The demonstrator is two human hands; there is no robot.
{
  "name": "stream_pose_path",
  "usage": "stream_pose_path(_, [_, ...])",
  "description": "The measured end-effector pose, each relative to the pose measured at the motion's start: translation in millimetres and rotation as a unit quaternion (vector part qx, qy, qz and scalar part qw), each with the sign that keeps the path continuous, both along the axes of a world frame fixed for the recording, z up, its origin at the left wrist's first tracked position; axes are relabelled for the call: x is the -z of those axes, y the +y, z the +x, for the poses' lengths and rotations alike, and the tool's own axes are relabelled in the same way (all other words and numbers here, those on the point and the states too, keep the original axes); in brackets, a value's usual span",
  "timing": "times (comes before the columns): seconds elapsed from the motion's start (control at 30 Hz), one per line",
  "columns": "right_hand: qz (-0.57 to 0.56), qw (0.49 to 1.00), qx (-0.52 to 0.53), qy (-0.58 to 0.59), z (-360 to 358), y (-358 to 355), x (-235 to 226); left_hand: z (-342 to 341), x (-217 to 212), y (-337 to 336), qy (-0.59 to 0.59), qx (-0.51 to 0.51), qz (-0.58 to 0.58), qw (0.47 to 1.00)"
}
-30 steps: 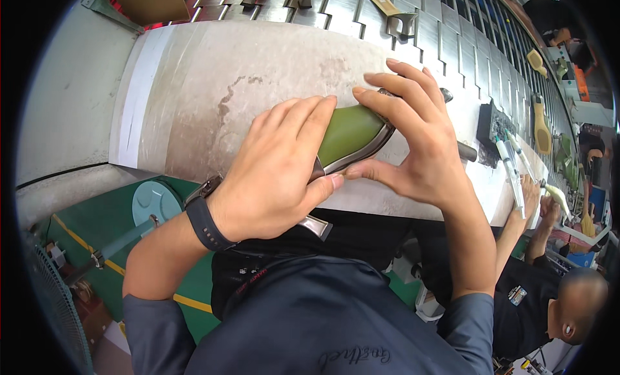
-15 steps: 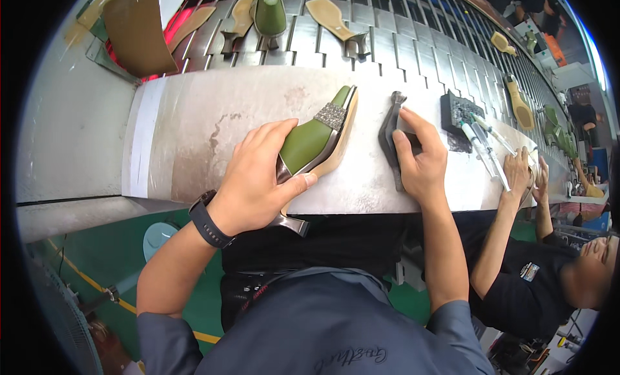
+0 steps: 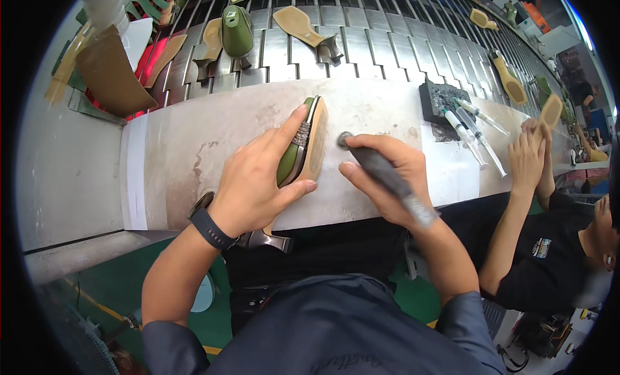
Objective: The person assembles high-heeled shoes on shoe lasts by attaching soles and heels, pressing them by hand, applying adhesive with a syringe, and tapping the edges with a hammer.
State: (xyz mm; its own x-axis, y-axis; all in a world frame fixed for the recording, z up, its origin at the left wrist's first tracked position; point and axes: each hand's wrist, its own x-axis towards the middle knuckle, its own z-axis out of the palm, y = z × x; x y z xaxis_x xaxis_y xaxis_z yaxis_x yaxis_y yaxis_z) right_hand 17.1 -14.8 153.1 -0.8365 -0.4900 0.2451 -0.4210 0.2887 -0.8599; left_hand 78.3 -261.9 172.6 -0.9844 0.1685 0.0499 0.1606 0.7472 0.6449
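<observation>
My left hand [image 3: 252, 168] grips a green high-heeled shoe [image 3: 290, 161] with a glittery band, its fingers over the upper and the thumb at the sole's edge. The shoe lies tipped on its side on the pale bench, toe away from me, its tan sole [image 3: 315, 146] turned right. Its dark heel [image 3: 266, 241] sticks out past the bench's near edge. Just to the right, my right hand [image 3: 391, 175] is closed round a dark hammer [image 3: 378, 168], raised off the bench. The hammer's rounded end is apart from the sole, and its other end is blurred.
A dark block [image 3: 442, 99] and several syringes [image 3: 475, 136] lie on the right of the bench [image 3: 213, 126]. Behind it, a slatted conveyor [image 3: 368, 42] carries shoes and soles. A co-worker's hands [image 3: 528, 157] hold a tan sole [image 3: 551, 110] at the right.
My right hand has lifted the hammer from the bench and brought it left toward the shoe. My left hand has rolled the shoe so that more sole shows.
</observation>
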Motion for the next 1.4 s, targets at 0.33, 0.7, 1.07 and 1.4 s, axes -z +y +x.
stream_pose_path(0.33, [-0.233, 0.941, -0.005, -0.247, -11, -35, -7, -2, 4, -2, 0.027, 0.012, 0.014, 0.999])
stream_pose_path(0.7, [-0.198, 0.958, -0.010, -0.206, 5, -39, -16, -2, 6, -4, 0.033, -0.001, -0.020, 0.999])
stream_pose_path(1.07, [-0.134, 0.975, -0.020, -0.177, -31, -49, -27, 1, 7, -9, 0.034, 0.002, -0.029, 0.999])
stream_pose_path(1.4, [-0.180, 0.951, 0.018, -0.249, -65, -64, -21, 4, 11, -14, 0.045, 0.000, -0.023, 0.999])
